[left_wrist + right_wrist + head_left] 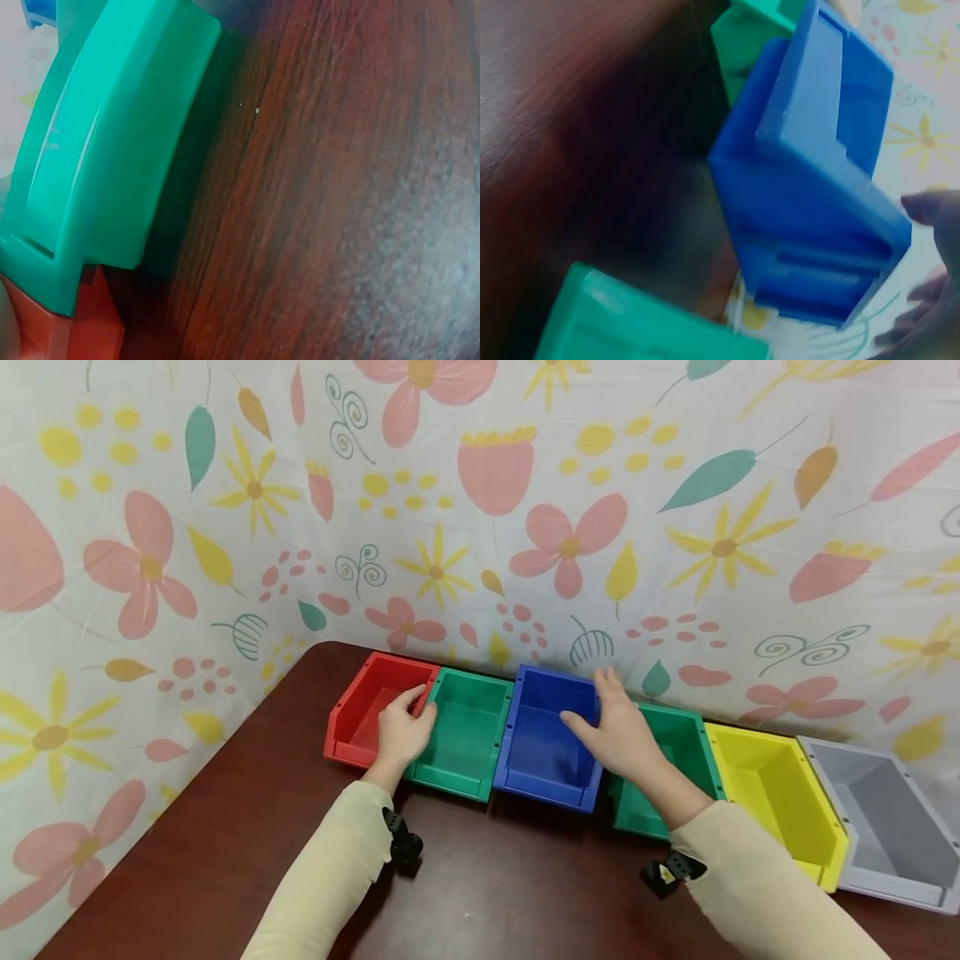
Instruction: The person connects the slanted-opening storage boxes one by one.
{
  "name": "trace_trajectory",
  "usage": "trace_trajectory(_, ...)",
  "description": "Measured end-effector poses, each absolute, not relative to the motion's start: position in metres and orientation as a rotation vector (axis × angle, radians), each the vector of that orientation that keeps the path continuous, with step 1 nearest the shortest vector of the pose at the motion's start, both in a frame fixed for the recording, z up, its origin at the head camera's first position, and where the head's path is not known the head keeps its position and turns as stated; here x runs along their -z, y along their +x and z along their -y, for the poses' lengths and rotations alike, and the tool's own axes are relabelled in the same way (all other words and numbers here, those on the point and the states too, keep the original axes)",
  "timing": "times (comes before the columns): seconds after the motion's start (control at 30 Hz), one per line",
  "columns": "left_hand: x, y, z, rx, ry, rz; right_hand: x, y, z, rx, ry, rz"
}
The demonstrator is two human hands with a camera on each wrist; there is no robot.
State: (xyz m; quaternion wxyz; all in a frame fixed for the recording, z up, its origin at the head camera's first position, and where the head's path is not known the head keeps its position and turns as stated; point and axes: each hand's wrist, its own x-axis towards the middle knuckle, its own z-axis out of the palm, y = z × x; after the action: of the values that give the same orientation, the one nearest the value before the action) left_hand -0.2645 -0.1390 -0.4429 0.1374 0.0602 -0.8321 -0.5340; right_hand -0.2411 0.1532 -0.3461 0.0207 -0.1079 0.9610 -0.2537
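Note:
Several plastic bins stand in a row on a dark wooden table. My left hand [405,727] is at the wall between the red bin [347,752] and the left green bin [465,727]; fingers and thumb pinch the green bin's left rim. In the left wrist view, the green bin's front [112,135] sits against the red bin [94,322]. Over the right side of the blue bin [543,727] is my right hand [622,735], fingers extended and thumb spread away. The right wrist view shows this hand [934,277] beside the blue bin [802,195], holding nothing.
Right of the blue bin come another green bin [645,810], partly hidden by my right arm, a yellow bin [780,785] and a grey bin [877,810]. A narrow gap separates blue from right green. A flower-patterned cloth [480,560] hangs behind the table [480,885].

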Motion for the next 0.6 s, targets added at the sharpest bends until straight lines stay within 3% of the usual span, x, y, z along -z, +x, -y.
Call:
trace_trajectory(0.23, 0.443, -0.265, 0.139, 1.534, 0.183, 2.402, 0.346, -0.255, -0.126, 0.652, -0.721, -2.925)
trace_trajectory(0.6, 0.444, -0.265, 0.139, 1.523, 0.186, 2.42, 0.361, -0.28, -0.118, 0.336, -0.757, -2.886)
